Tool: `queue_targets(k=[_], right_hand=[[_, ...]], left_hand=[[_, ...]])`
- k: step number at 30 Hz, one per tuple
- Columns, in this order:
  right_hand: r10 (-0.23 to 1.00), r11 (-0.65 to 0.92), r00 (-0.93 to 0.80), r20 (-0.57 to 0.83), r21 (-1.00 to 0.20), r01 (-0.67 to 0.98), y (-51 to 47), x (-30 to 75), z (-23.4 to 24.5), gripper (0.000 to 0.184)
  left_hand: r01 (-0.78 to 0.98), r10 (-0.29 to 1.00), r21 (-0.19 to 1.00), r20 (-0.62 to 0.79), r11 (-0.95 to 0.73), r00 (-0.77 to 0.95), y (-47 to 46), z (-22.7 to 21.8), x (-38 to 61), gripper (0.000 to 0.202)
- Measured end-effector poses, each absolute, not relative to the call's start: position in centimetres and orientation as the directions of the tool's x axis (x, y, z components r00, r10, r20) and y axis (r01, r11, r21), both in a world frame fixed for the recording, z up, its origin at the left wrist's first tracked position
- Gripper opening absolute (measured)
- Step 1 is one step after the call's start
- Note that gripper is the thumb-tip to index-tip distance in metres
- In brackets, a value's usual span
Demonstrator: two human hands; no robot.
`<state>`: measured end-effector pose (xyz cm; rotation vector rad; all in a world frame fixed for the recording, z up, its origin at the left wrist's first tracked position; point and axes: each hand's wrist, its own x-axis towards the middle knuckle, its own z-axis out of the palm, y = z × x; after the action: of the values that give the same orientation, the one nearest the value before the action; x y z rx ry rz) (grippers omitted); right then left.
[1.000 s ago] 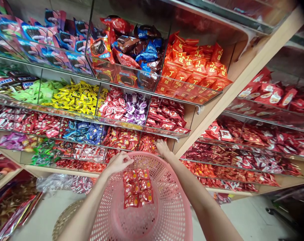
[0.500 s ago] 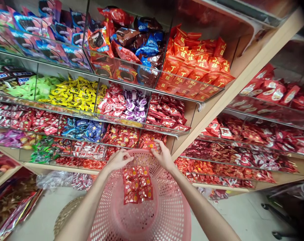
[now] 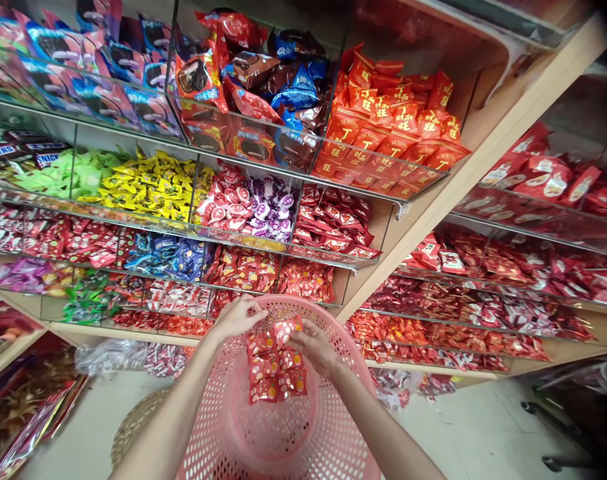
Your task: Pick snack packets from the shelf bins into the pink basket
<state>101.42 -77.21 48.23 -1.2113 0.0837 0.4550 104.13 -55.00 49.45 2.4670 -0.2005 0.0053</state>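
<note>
right hand (image 3: 316, 348), grip on a red packet (image 3: 285, 329), has moved into the basket (image 3: 213, 408) the left hand (image 3: 238, 320) holds.

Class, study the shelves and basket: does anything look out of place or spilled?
Crumpled clear plastic lies below the left-hand shelves, untidy against the compartmented sweets above. Nothing in the pink basket looks spilled.
</note>
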Motion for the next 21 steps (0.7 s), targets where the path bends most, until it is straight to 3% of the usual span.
queue_targets(k=[4,9,14,17,21], right_hand=[[0.303,0.199,0.883,-0.358,-0.883,-0.426,-77.4,101.3,47.2,0.038],[0.165,-0.098,0.864,-0.475,-0.88,-0.465,-78.0,101.1,46.2,0.025],[0.097,-0.322,0.885,-0.456,-0.855,-0.406,-78.5,101.1,45.0,0.011],[0.12,-0.339,0.899,-0.421,-0.869,-0.361,-78.8,101.2,43.9,0.013],[0.249,-0.225,0.899,-0.361,-0.924,-0.309,-79.0,101.3,42.4,0.023]], left_hand=[[-0.144,-0.14,0.607,0.054,-0.781,0.989,-55.0,49.4,104.2,0.036],[-0.167,-0.162,0.614,0.063,-0.771,0.985,-54.8,49.3,104.3,0.037],[-0.177,-0.163,0.605,0.078,-0.776,0.984,-54.8,49.4,104.3,0.037],[-0.178,-0.169,0.598,0.072,-0.781,0.983,-54.8,49.4,104.3,0.037],[-0.178,-0.176,0.597,0.062,-0.782,0.982,-54.8,49.5,104.3,0.037]])
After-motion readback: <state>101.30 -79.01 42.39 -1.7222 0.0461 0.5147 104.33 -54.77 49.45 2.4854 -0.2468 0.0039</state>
